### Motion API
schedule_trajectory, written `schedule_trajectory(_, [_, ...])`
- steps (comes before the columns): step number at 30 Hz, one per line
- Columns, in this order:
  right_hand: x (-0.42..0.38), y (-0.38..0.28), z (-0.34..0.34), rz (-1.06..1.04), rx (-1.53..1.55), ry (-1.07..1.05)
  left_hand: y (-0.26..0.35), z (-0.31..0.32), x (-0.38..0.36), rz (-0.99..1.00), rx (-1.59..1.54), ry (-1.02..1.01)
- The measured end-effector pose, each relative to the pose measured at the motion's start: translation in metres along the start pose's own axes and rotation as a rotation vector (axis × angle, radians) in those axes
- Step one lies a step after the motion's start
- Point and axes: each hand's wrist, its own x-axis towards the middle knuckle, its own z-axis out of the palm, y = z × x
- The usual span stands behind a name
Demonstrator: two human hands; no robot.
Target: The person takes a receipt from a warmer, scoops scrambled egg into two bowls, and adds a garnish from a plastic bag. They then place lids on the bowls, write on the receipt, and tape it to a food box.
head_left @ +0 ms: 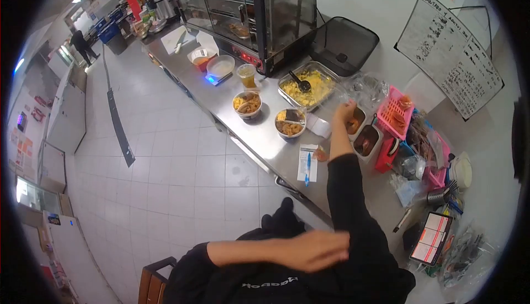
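My right hand (344, 112) reaches across the counter to a metal tin of orange-brown food (358, 121). Its fingers curl together at the tin's near side; whatever they hold is hidden. Close to my chest, my left hand (317, 251) is smeared by motion, so its grip does not show. A bowl of food with a dark piece on top (290, 123) stands left of the right hand, and a second filled bowl (247, 105) is beyond it. Behind them is a glass tray of yellow food (312, 86) with a black spoon (301, 83) in it.
A second metal tin (366, 140), a pink basket (395, 112) and a tablet (431, 238) line the right side. A paper slip (303, 171) with a blue pen (308, 166) lies near the counter edge. A glass warming cabinet (243, 17) stands behind. A person (83, 44) is far left.
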Motion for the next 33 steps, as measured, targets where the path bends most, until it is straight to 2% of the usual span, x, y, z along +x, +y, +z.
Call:
schedule_trajectory(1, [-0.003,-0.009,-0.002,0.032,-0.005,-0.017,-0.003,-0.002,-0.001,0.021,-0.066,-0.023])
schedule_trajectory(2, [-0.004,-0.014,0.0,0.155,0.166,-0.183,-0.006,-0.004,-0.001,0.037,-0.135,-0.047])
schedule_trajectory(4, [-0.01,-0.019,0.003,0.414,0.515,-0.495,-0.028,-0.014,-0.004,-0.148,-0.252,-0.066])
schedule_trajectory(6, [-0.031,-0.025,0.005,0.55,0.623,-0.666,-0.067,-0.023,-0.008,-0.324,-0.426,-0.091])
schedule_trajectory(8, [-0.051,-0.026,-0.006,0.496,0.485,-0.862,-0.124,-0.028,-0.019,-0.49,-0.649,-0.101])
schedule_trajectory(9, [-0.054,-0.016,-0.005,0.427,0.45,-0.863,-0.148,-0.026,-0.027,-0.596,-0.747,-0.144])
schedule_trajectory(12, [-0.066,0.017,0.006,0.313,0.387,-0.875,-0.15,-0.058,-0.004,-0.986,-0.81,-0.51])
schedule_trajectory(13, [-0.071,0.016,0.005,0.314,0.4,-0.879,-0.162,-0.058,-0.007,-0.87,-0.806,-0.427])
schedule_trajectory(16, [-0.081,0.025,0.025,0.17,0.325,-0.827,-0.248,-0.075,-0.029,-0.808,-0.644,-0.166])
schedule_trajectory(18, [-0.092,0.03,0.032,0.08,0.246,-0.768,-0.274,-0.114,-0.04,-0.921,-0.642,0.579])
schedule_trajectory(19, [-0.097,0.028,0.03,0.061,0.214,-0.731,-0.305,-0.13,-0.065,-0.885,-0.461,0.816])
schedule_trajectory(20, [-0.101,0.026,0.026,0.041,0.183,-0.695,-0.299,-0.157,-0.057,-0.849,-0.464,1.14])
schedule_trajectory(21, [-0.104,0.024,0.02,-0.084,0.046,-0.652,-0.304,-0.185,-0.059,-0.888,-0.3,1.273])
schedule_trajectory(22, [-0.111,0.022,0.014,-0.086,-0.004,-0.638,-0.288,-0.209,-0.043,-0.938,-0.156,1.344])
schedule_trajectory(23, [-0.117,0.02,0.01,-0.09,-0.05,-0.62,-0.303,-0.226,-0.048,-0.875,0.035,1.287])
schedule_trajectory(25, [-0.125,0.029,0.009,-0.04,-0.057,-0.586,-0.311,-0.239,-0.035,-0.808,-0.022,1.208])
schedule_trajectory(28, [-0.126,0.035,0.015,0.331,0.27,-0.53,-0.313,-0.239,-0.015,-0.81,-0.042,1.155])
schedule_trajectory(31, [-0.125,0.046,0.018,0.483,0.346,-0.623,-0.318,-0.236,-0.023,-0.829,-0.059,1.203])
schedule_trajectory(33, [-0.128,0.045,0.016,0.485,0.286,-0.692,-0.325,-0.232,-0.032,-0.787,-0.148,1.249])
